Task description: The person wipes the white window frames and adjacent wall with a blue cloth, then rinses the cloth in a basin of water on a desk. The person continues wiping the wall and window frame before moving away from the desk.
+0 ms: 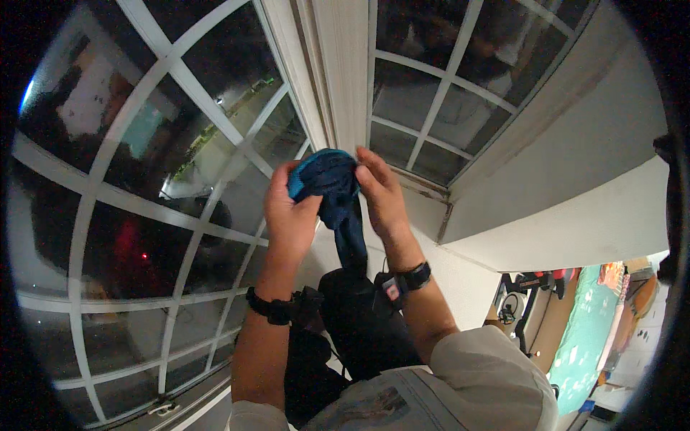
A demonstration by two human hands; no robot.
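Note:
In front of me, both hands hold up a dark navy cloth piece with a bright teal edge. Its upper part is rounded and bunched, and a narrow length hangs from it toward my legs. I cannot make out whether it is a sock or another garment. My left hand grips its left side, with the thumb across the front. At the upper right edge, my right hand pinches the cloth between bent fingers and thumb. A black band circles each wrist.
White-framed window panes fill the left, and another window stands at the upper right. Between them runs a pale curtain or frame strip. A white wall is on my right, with a bed under a green sheet beyond it.

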